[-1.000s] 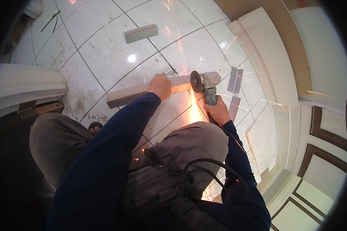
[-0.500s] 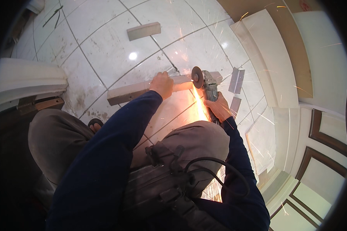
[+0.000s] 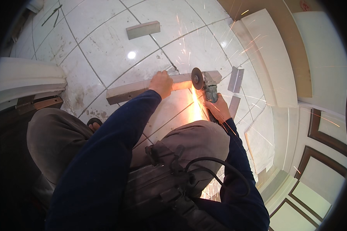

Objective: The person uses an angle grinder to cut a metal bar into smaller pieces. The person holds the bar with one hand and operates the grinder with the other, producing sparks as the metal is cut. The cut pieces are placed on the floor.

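Note:
My left hand [image 3: 161,84] is closed on a long pale grey metal bar [image 3: 125,93] lying across the white tiled floor, its fingers over the top. My right hand [image 3: 219,108] grips the body of an angle grinder [image 3: 210,87], whose dark disc [image 3: 197,79] is at the bar's right section. A bright jet of sparks streams from there down toward my right knee [image 3: 196,138], with finer sparks scattered above and to the right. Two short grey metal pieces, an angle piece [image 3: 236,79] and a flat piece [image 3: 234,107], lie just right of the grinder.
Another short block [image 3: 142,30] lies farther ahead. Pale and brown boards [image 3: 266,57] and panels with brown frames [image 3: 329,131] line the right side. A white stepped edge [image 3: 27,81] with a brown metal piece [image 3: 48,103] is at the left. My sandaled foot [image 3: 94,125] shows beside my left knee.
The grinder and my right hand have shifted very slightly upward in the picture since a second ago. The spray of sparks has changed shape; both hands keep their holds.

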`<state>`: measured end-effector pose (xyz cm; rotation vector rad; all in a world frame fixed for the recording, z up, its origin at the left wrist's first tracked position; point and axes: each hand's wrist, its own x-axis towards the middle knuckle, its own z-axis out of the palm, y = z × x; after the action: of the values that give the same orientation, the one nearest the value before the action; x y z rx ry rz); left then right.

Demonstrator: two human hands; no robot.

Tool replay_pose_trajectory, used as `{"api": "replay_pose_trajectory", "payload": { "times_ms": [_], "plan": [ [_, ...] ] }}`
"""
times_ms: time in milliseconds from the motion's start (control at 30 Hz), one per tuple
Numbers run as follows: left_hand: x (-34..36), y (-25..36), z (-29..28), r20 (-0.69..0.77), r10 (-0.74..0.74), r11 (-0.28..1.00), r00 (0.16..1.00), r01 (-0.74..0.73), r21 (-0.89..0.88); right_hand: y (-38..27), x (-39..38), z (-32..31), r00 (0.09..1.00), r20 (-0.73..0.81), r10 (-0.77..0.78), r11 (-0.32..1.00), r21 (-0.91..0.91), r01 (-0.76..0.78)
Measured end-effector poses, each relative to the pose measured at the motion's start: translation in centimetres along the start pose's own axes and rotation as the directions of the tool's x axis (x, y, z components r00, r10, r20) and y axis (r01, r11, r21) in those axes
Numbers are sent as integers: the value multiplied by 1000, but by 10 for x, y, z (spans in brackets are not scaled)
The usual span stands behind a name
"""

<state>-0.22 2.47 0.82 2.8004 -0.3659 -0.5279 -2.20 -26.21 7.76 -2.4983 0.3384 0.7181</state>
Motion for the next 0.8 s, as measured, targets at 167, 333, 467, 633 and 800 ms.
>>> {"api": "replay_pose_trajectory", "payload": {
  "times_ms": [167, 333, 467, 633, 800],
  "plan": [
    [2, -3, 4, 0, -3, 1000, 1000, 3, -9, -11, 5, -1, 1000, 9, -21, 996, 81, 20],
    [2, -1, 4, -15, -8, 1000, 1000, 8, -11, -6, 14, -2, 996, -8, -85, 996, 4, 85],
    [1, -1, 0, 17, -4, 1000, 1000, 4, 23, -2, 10, -2, 982, -29, -188, 982, -4, 188],
    [1, -1, -2, 15, 15, 1000, 1000, -15, 9, 0, 6, -1, 999, -16, -43, 998, -41, 42],
    [1, -1, -3, 22, -3, 1000, 1000, 3, 4, 1, 0, 0, 1000, -21, -15, 998, -66, 14]
  ]
}}
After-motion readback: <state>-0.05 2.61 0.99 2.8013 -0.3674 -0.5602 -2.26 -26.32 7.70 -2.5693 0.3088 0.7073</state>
